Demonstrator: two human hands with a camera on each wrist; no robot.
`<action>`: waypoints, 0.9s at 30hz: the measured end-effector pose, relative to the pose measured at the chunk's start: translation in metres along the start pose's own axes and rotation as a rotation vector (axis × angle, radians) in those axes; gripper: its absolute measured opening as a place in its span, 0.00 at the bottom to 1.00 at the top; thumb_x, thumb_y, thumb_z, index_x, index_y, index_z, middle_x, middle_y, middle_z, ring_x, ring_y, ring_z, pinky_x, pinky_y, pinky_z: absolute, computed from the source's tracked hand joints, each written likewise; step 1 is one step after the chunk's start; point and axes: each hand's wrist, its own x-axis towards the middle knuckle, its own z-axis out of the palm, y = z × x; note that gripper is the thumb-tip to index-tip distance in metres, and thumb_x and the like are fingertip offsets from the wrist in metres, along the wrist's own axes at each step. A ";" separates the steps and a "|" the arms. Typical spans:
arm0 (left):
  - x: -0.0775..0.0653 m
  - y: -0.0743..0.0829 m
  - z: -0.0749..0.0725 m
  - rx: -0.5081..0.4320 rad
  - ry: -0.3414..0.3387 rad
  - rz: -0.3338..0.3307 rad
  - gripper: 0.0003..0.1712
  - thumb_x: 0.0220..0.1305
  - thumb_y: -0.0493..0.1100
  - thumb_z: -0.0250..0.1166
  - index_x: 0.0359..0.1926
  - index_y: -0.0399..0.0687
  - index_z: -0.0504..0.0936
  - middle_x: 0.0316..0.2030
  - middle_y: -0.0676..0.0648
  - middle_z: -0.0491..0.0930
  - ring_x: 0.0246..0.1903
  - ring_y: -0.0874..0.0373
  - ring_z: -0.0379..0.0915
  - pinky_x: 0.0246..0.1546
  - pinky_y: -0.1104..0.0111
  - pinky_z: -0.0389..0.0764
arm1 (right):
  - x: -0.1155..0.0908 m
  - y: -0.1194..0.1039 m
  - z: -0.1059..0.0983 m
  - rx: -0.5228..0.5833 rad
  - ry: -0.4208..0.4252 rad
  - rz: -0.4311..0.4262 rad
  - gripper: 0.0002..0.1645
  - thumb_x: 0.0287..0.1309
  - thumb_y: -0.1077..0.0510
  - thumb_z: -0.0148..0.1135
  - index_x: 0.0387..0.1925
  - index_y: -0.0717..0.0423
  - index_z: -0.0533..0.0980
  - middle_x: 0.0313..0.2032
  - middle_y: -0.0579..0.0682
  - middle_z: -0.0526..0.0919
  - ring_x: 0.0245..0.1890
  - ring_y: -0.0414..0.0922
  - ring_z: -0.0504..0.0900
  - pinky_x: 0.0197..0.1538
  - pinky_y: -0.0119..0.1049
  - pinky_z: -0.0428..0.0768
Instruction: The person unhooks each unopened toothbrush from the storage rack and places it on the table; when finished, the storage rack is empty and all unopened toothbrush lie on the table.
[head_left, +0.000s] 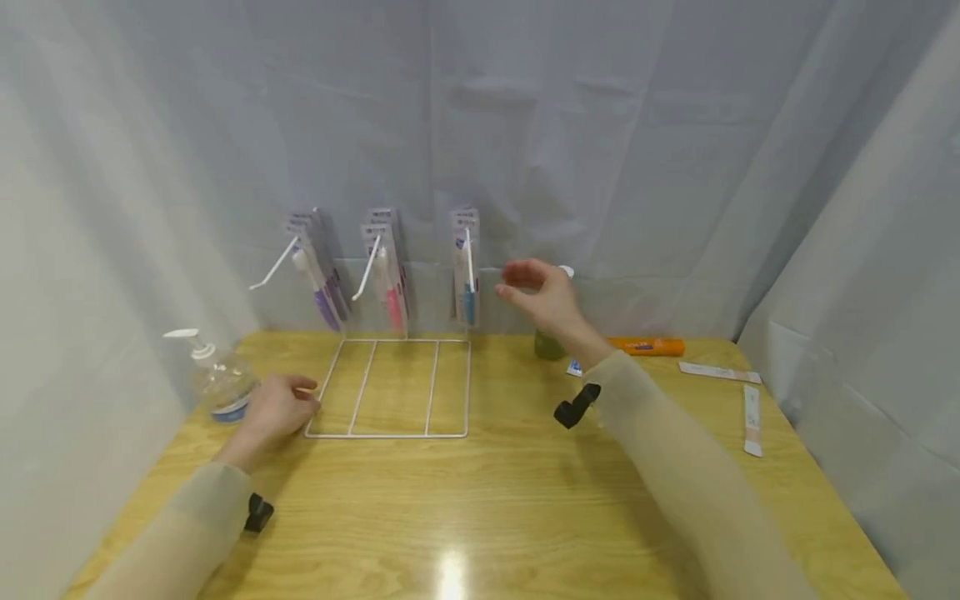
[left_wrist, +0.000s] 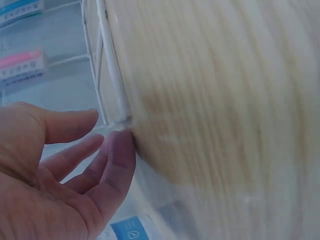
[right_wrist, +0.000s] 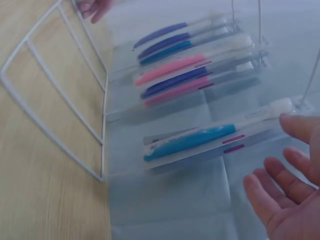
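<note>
A white wire rack point(head_left: 386, 436) stands on the table, its hooks carrying packaged toothbrushes. Purple toothbrushes point(head_left: 327, 308) hang at the left, a pink toothbrush point(head_left: 393, 308) fronts the middle hook, and a blue toothbrush point(right_wrist: 190, 142) hangs on the right one. My left hand point(head_left: 277, 410) is at the left side of the rack's base, fingertips right at its front corner in the left wrist view. Raised beside the blue toothbrush, my right hand point(head_left: 551, 300) holds nothing. Its fingers are loosely bent and apart, with the thumb near the package's top in the right wrist view.
A clear pump bottle point(head_left: 225, 385) stands left of the rack, close to my left hand. Behind my right arm are a green bottle point(head_left: 549, 347) with a white cap and an orange tube point(head_left: 652, 347). Two slim white packets point(head_left: 718, 372) lie at the right edge.
</note>
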 end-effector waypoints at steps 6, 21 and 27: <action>-0.002 0.008 -0.003 -0.131 -0.061 -0.042 0.29 0.64 0.35 0.68 0.64 0.23 0.82 0.45 0.30 0.92 0.22 0.59 0.82 0.23 0.69 0.82 | 0.027 0.000 0.013 0.106 0.041 0.040 0.23 0.69 0.62 0.77 0.62 0.66 0.84 0.61 0.66 0.90 0.60 0.57 0.90 0.68 0.44 0.90; -0.004 0.031 0.000 -0.066 -0.098 -0.085 0.27 0.65 0.32 0.69 0.64 0.26 0.85 0.41 0.36 0.93 0.24 0.63 0.80 0.25 0.73 0.81 | 0.040 -0.013 0.031 0.197 0.134 0.117 0.12 0.75 0.64 0.71 0.54 0.65 0.87 0.54 0.63 0.91 0.45 0.43 0.89 0.58 0.42 0.96; -0.002 0.031 -0.001 -0.101 -0.117 -0.104 0.27 0.65 0.31 0.67 0.65 0.25 0.84 0.48 0.32 0.91 0.24 0.63 0.82 0.24 0.72 0.84 | 0.025 -0.022 0.013 0.170 0.176 0.097 0.10 0.77 0.63 0.69 0.54 0.63 0.86 0.49 0.56 0.91 0.45 0.43 0.88 0.53 0.39 0.96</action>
